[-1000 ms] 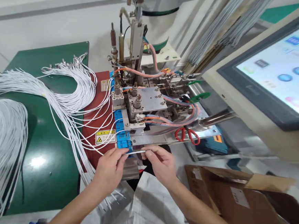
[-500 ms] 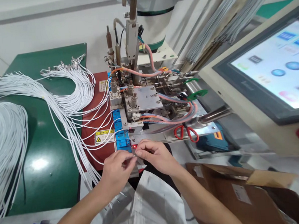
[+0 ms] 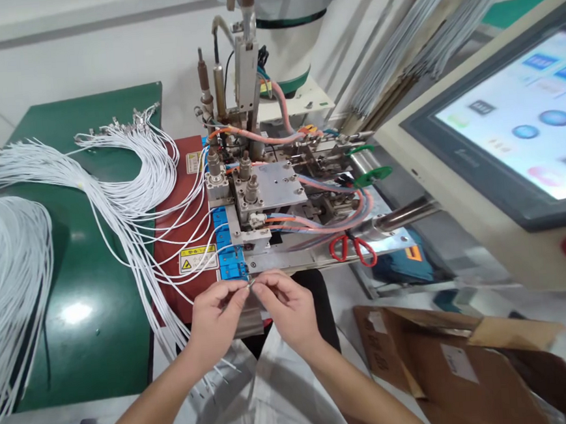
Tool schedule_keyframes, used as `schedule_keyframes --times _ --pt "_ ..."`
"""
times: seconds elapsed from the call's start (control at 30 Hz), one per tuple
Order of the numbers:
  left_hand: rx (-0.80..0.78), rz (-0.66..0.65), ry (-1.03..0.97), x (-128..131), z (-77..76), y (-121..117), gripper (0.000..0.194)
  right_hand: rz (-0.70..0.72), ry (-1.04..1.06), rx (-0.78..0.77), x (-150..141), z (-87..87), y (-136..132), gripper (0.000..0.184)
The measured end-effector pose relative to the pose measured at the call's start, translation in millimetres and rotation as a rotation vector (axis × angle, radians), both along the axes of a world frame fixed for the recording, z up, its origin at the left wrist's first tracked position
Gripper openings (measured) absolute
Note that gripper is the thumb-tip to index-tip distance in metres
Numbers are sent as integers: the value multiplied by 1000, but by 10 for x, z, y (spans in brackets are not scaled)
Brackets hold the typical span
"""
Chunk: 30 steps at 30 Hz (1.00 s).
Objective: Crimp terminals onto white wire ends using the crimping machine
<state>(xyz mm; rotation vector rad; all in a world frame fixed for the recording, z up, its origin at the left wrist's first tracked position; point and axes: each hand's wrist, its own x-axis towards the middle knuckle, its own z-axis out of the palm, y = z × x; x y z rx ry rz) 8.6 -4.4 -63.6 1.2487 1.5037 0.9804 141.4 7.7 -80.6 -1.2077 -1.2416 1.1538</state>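
Observation:
My left hand (image 3: 217, 318) is closed in a pinch just in front of the machine's blue clamp blocks (image 3: 232, 268). A white cable (image 3: 181, 283) runs from the bundle towards it and passes out of sight behind its fingers. Thumb and forefinger of my right hand (image 3: 289, 306) are pinched together too, its fingertips almost meeting the left ones. Between the fingertips shows a thin, greyish cable end (image 3: 251, 284), too small to make out in detail. Several white cables (image 3: 201, 228) lead from the bundle into the blue blocks.
A green table (image 3: 97, 344) at the left carries thick bundles of white cables (image 3: 149, 164). Red-handled scissors (image 3: 353, 248) lie at the machine's front edge, near a wire spool (image 3: 370, 166). A touchscreen panel (image 3: 526, 127) juts in at right, above an open cardboard box (image 3: 462, 368).
My right hand has come down and turned slightly, its forearm shifting left. The left hand has moved slightly left. A red light seen earlier by the fingertips no longer shows. Both hands stay pinched together.

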Motion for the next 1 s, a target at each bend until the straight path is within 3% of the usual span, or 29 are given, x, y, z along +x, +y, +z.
schedule_keyframes --times 0.17,0.3,0.5,0.67,0.77,0.83,0.9,1.0 --pt "-11 -38 -30 1 -19 -22 16 14 -51 -15 -19 4 21 10" --pt "17 41 -8 41 -57 -63 15 -42 -90 21 -75 -4 -11 11" --pt "100 78 81 87 -111 -115 13 -36 -213 238 -73 6 -11 8" --pt "141 -47 145 -9 -33 -74 11 172 -279 280 82 68 111 11" --pt "41 -230 205 -99 54 -23 13 415 -386 303 190 145 187 10" --pt "-42 -308 191 -130 83 -2 12 493 -430 315 213 174 203 10" --pt "-90 -255 96 -120 81 -3 10 422 -393 297 182 171 180 12" --pt "-94 -64 -52 -51 53 -31 14 196 -261 240 77 122 100 16"
